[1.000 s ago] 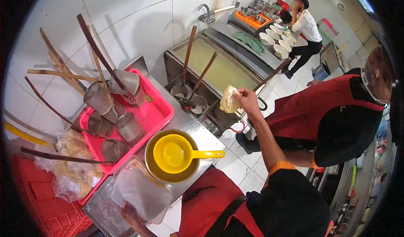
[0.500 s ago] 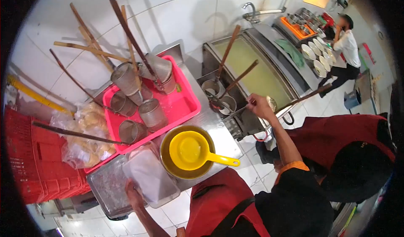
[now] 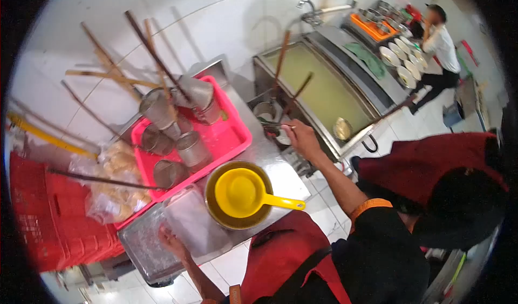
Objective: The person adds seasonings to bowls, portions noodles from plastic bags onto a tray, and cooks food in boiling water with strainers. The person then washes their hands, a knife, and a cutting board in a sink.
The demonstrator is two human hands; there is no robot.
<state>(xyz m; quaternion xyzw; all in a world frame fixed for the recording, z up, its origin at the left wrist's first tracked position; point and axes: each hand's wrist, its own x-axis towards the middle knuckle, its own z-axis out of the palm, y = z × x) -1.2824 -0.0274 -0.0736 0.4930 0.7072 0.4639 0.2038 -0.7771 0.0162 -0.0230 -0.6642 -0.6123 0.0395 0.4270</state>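
Note:
My right hand (image 3: 303,140) is closed around the end of a thin dark utensil (image 3: 274,124), whose far tip is over the strainer baskets at the cooker's near end. One wooden-handled strainer (image 3: 264,109) stands there; a second handle (image 3: 298,94) leans beside it. My left hand (image 3: 171,241) has its fingers apart at the edge of a clear plastic container (image 3: 194,217) with pale contents, above a metal tray (image 3: 141,244). Between my hands, a yellow dipper (image 3: 241,192) rests in a metal bowl (image 3: 216,215).
Several wire strainers with long handles lie in a pink tray (image 3: 229,142). Bagged food (image 3: 116,180) and red crates (image 3: 65,223) are left. Cloudy liquid fills the cooker vat (image 3: 324,88). A co-worker in red (image 3: 426,163) is close on my right; another person (image 3: 442,50) stands farther back near white bowls.
My right hand has moved left and down toward the strainer baskets. My left hand has shifted slightly, its fingers more spread. The whole view has shifted a little.

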